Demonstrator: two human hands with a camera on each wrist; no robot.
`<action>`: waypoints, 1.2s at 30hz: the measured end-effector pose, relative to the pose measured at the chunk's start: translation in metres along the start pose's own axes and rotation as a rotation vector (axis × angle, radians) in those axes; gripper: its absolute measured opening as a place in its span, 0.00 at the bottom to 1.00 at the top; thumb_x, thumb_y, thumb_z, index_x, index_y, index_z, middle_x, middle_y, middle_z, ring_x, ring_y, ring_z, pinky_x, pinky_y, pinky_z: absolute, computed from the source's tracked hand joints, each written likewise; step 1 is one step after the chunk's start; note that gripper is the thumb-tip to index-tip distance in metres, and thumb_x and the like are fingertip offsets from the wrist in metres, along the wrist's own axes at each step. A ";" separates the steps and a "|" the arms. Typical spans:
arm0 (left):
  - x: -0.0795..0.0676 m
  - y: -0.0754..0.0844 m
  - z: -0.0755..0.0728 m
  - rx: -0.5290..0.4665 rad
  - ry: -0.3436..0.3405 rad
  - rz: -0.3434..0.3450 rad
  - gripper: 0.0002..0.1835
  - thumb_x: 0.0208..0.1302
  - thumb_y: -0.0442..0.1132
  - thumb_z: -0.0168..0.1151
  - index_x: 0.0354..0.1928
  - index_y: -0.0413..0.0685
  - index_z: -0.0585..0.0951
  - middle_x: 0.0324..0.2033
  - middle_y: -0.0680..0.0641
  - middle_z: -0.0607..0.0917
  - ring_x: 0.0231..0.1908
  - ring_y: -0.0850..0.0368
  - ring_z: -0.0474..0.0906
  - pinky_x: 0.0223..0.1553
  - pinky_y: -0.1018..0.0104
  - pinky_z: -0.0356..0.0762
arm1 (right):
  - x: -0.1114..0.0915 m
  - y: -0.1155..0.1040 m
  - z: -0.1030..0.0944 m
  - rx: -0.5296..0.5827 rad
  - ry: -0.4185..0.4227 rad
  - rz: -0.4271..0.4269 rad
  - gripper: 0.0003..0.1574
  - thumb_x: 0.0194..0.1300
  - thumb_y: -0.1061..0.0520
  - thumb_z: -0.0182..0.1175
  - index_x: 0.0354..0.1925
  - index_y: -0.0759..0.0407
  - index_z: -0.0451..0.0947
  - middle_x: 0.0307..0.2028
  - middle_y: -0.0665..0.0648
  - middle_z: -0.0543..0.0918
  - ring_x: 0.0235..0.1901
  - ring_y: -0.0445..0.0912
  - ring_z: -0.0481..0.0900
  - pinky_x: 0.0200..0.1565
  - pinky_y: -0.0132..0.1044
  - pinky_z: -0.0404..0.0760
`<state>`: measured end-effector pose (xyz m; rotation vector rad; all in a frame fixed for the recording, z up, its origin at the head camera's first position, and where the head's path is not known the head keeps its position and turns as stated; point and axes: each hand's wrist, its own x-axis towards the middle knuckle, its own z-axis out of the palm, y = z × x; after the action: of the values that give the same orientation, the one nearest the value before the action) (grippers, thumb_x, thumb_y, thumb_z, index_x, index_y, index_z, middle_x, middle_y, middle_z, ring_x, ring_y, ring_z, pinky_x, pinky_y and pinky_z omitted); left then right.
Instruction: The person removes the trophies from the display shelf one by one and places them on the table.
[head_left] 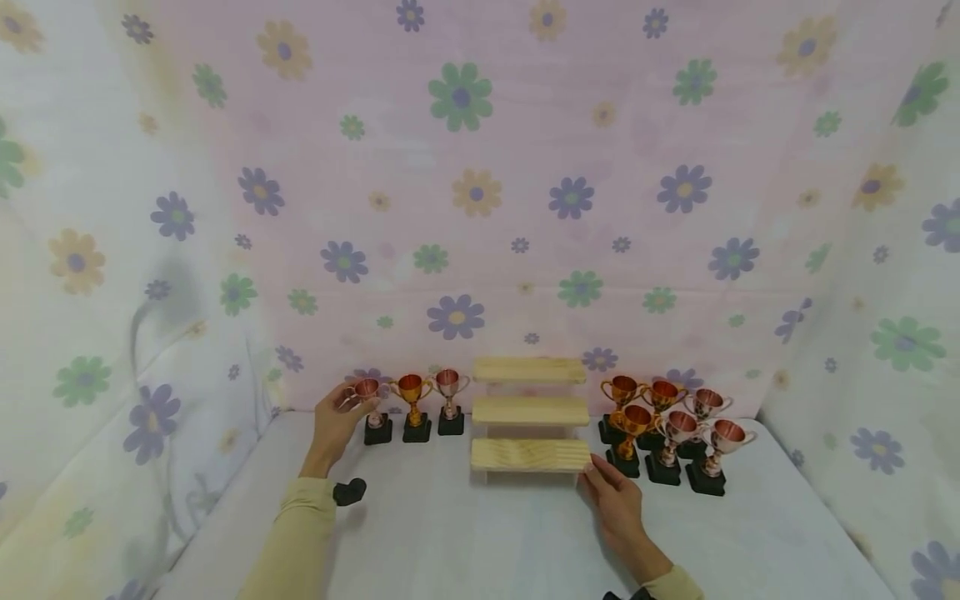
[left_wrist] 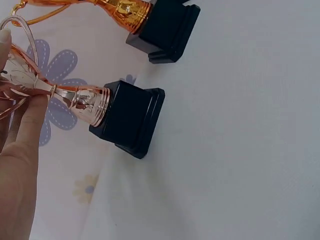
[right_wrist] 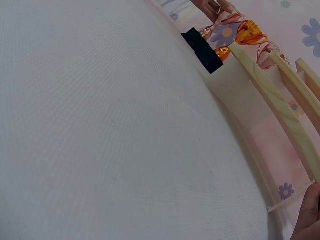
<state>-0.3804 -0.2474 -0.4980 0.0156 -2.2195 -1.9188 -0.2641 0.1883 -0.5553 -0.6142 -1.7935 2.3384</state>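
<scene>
At the left end of a short row, my left hand (head_left: 334,423) holds a rose-gold trophy cup (left_wrist: 90,102) by its bowl and handles. The trophy is upright, its black base at the cloth. Beside it stand a gold trophy (head_left: 412,398) and another rose-gold trophy (head_left: 448,392). A three-tier wooden display stand (head_left: 531,454) with pale steps occupies the middle. My right hand (head_left: 617,502) grips the right end of its lowest step; in the right wrist view a bit of that hand (right_wrist: 309,212) shows at the step's end, most fingers out of sight.
Right of the stand, several trophies cluster close together, among them a gold trophy (head_left: 636,423) and a rose-gold trophy (head_left: 727,437). A white cloth (head_left: 450,542) covers the table. Flower-patterned fabric (head_left: 517,150) hangs behind and at both sides.
</scene>
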 end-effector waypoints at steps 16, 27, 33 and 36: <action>0.001 -0.008 -0.006 -0.033 -0.064 -0.085 0.32 0.69 0.40 0.68 0.69 0.39 0.68 0.61 0.43 0.76 0.55 0.64 0.73 0.50 0.83 0.78 | 0.000 0.005 -0.001 -0.013 0.021 0.021 0.30 0.78 0.60 0.54 0.71 0.71 0.65 0.69 0.73 0.68 0.52 0.43 0.82 0.55 0.32 0.83; -0.006 -0.017 -0.012 -0.039 -0.084 -0.127 0.35 0.70 0.33 0.65 0.74 0.39 0.60 0.71 0.38 0.68 0.69 0.48 0.66 0.67 0.68 0.73 | -0.005 0.005 0.003 0.012 -0.005 -0.008 0.30 0.78 0.61 0.54 0.71 0.73 0.64 0.69 0.74 0.66 0.51 0.41 0.82 0.56 0.32 0.82; -0.023 -0.026 -0.018 0.224 -0.089 -0.099 0.48 0.67 0.45 0.69 0.79 0.39 0.52 0.74 0.32 0.62 0.73 0.34 0.58 0.75 0.41 0.59 | -0.006 -0.002 0.000 -0.020 -0.047 0.021 0.31 0.78 0.61 0.53 0.72 0.74 0.62 0.70 0.75 0.66 0.53 0.43 0.81 0.56 0.34 0.83; -0.040 -0.020 -0.017 0.454 -0.092 -0.020 0.44 0.69 0.46 0.67 0.77 0.34 0.56 0.72 0.27 0.63 0.72 0.28 0.58 0.72 0.34 0.60 | -0.008 -0.011 -0.007 -0.153 -0.099 0.031 0.31 0.79 0.59 0.53 0.71 0.74 0.63 0.68 0.74 0.70 0.52 0.45 0.83 0.54 0.36 0.85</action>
<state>-0.3407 -0.2609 -0.5213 0.0190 -2.6758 -1.4086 -0.2551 0.1952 -0.5446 -0.5576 -2.0356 2.3046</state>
